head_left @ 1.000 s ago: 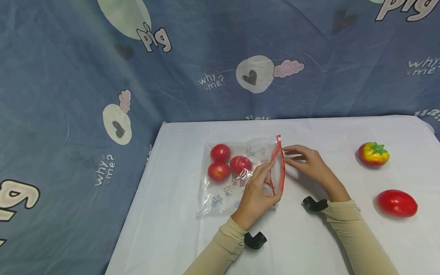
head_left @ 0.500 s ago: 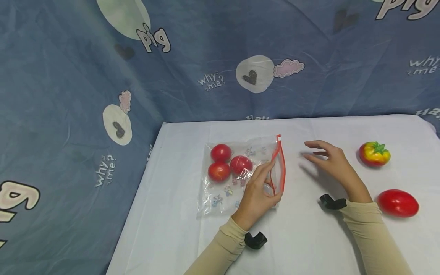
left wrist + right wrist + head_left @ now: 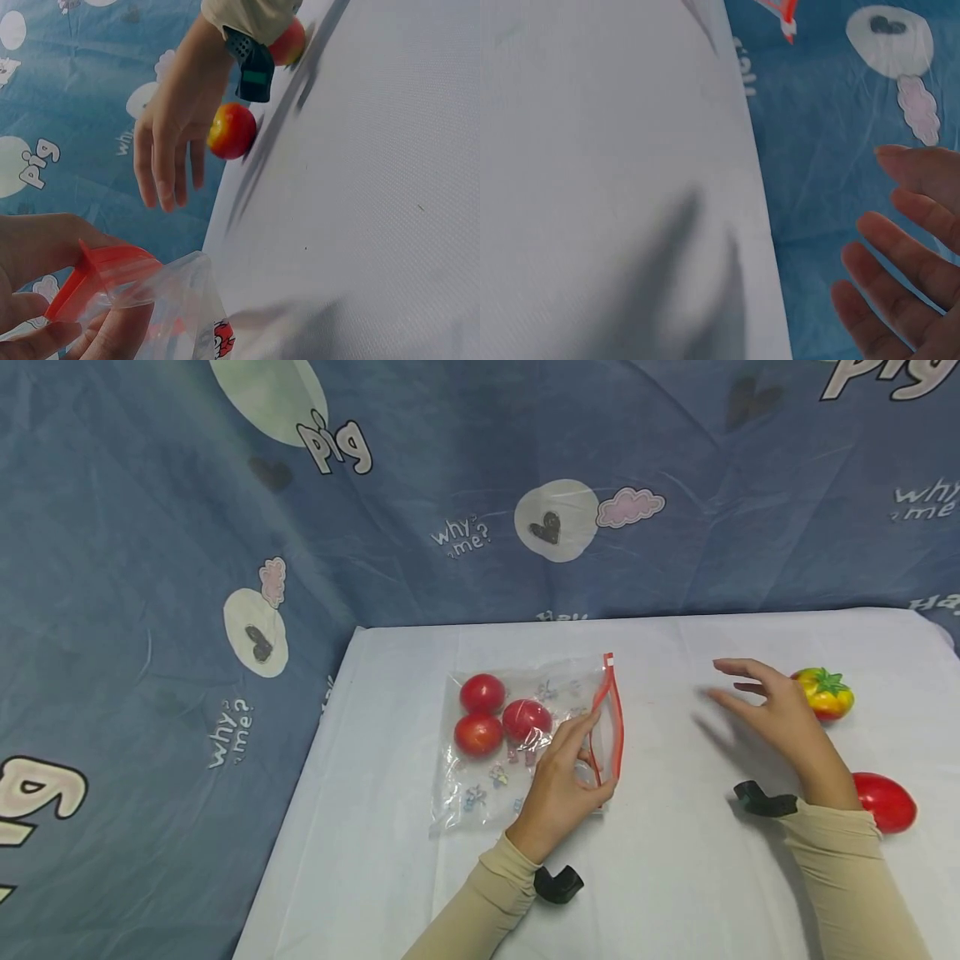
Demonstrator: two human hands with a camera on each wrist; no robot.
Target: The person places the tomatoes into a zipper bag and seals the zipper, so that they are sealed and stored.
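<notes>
In the head view a clear zip bag (image 3: 480, 797) lies flat with three round red tomatoes (image 3: 478, 734) inside. My left hand (image 3: 558, 785) grips the bag by its mouth, where the red zip strip (image 3: 618, 735) is spread apart; the left wrist view shows fingers and thumb around the red edge (image 3: 79, 289). Well right of the bag, my right hand (image 3: 780, 710) hovers above the table with loosely bent fingers, holding nothing. Partly behind it sits a yellow-red toy fruit (image 3: 831, 693) with a green leafy top. A smooth red oval fruit (image 3: 888, 803) is partly covered by the right wrist.
White cloth covers the table (image 3: 360, 793). A blue printed curtain (image 3: 420, 460) hangs behind and to the left. Black wrist-worn pieces stick out beside the left cuff (image 3: 506, 881) and the right cuff (image 3: 828, 827).
The right hand has left the bag's red edge and moved rightward, now overlapping the yellow-red fruit in the head view. My left hand and the bag stay in place.
</notes>
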